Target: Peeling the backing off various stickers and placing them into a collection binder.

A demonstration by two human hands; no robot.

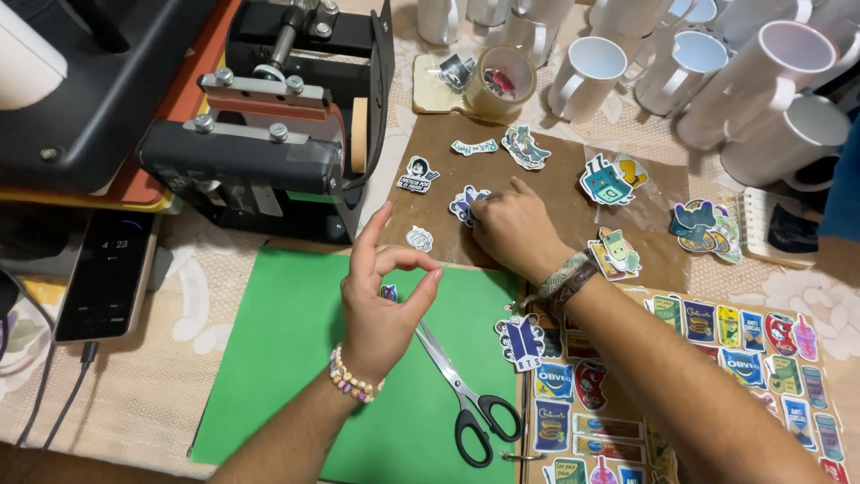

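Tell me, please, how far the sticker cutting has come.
Done: several cut-out stickers lie on the brown sheet. In hand: the left hand pinches a small cutout, and the right hand touches a blue-and-white sticker. Left: the printed sticker sheet looks mostly uncut; black-handled scissors lie idle.

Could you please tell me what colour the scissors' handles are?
Black, on the scissors; head view.
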